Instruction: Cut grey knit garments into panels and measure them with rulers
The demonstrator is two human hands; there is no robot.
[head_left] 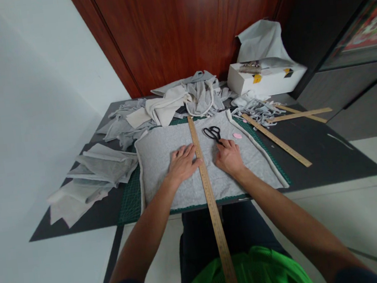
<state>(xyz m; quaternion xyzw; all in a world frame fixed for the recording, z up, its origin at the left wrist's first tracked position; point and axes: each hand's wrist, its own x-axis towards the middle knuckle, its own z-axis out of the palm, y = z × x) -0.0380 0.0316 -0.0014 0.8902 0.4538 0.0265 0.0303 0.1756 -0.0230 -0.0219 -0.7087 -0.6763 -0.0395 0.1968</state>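
A grey fabric panel lies flat on a green cutting mat. A long wooden ruler runs down its middle and past the table's front edge. My left hand rests flat on the fabric with fingers spread, its thumb against the ruler's left side. To the ruler's right, my right hand lies on the fabric with fingers curled, touching the handles of black scissors. A pink chalk piece lies just beyond that hand.
Folded grey fabric pieces are stacked at the left, a heap of cloth at the back. Two more wooden rulers and fabric scraps lie at the right. A white box stands at the back right by a wooden door.
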